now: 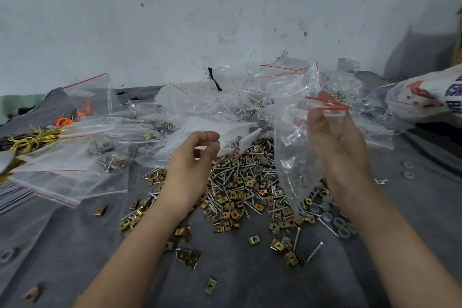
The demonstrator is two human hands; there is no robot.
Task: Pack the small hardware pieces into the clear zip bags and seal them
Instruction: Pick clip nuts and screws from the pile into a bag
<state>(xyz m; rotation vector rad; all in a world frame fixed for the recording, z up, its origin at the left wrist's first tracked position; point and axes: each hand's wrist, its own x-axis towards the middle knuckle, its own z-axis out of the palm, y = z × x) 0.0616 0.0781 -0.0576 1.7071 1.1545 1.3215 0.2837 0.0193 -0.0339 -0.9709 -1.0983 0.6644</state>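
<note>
My right hand (335,137) holds up a clear zip bag (295,157) by its red-lined mouth; the bag hangs down over the pile, with a few grey pieces low inside it. My left hand (197,155) hovers above the pile's left side, fingers curled toward the thumb; I cannot make out anything between them. Below both hands lies a heap of small hardware (240,187): brass-coloured square clips, silver screws and grey washers, spread on a grey cloth (250,282).
Filled and empty zip bags (75,170) are heaped at left and along the back by the white wall (225,7). Yellow and orange wire ties (32,137) lie far left. A printed sack (430,92) sits at right. Stray clips and washers dot the cloth.
</note>
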